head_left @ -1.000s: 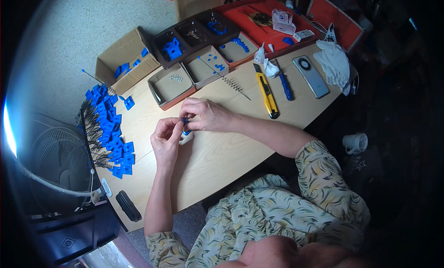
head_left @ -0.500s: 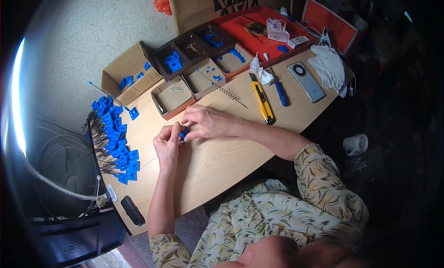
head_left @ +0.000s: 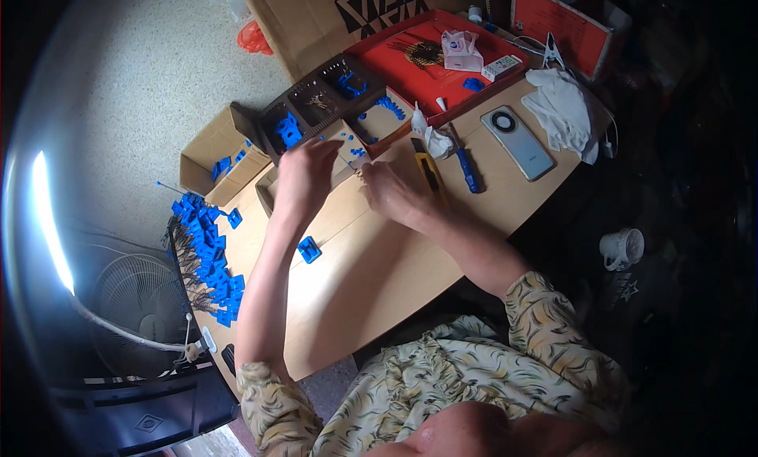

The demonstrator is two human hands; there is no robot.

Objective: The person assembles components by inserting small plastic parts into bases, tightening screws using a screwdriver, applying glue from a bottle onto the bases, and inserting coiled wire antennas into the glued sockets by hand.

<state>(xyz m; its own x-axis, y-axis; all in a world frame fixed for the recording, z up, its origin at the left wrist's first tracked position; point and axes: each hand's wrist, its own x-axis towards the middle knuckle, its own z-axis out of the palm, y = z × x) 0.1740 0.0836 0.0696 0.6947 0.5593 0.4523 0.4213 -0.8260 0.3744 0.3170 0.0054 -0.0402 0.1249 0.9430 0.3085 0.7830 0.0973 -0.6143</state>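
Note:
My left hand (head_left: 306, 171) reaches over the small cardboard compartments, its fingers bent together near the blue bits; what they pinch, if anything, is hidden. My right hand (head_left: 388, 192) is at the near edge of those boxes, its fingers closed at a thin coiled wire (head_left: 358, 172), of which only a short stretch shows. On the bare wood between my forearms lies a square blue plastic piece (head_left: 309, 249), touched by neither hand. Small blue bits (head_left: 357, 151) lie in the cardboard tray (head_left: 335, 133) beneath my left fingers.
At left lies a heap of blue square pieces with coiled wires (head_left: 207, 252). Behind are a cardboard box (head_left: 197, 169), dark divided trays (head_left: 304, 94) and a red tray (head_left: 466, 98). A yellow cutter (head_left: 429, 171), blue-handled screwdriver (head_left: 467, 171), phone (head_left: 518, 144) and white gloves (head_left: 557, 110) lie right.
Both hands have left the blue piece, now lying on the table. My left hand has moved up over the boxes; my right hand has moved right to the coiled wire. The view has shifted slightly.

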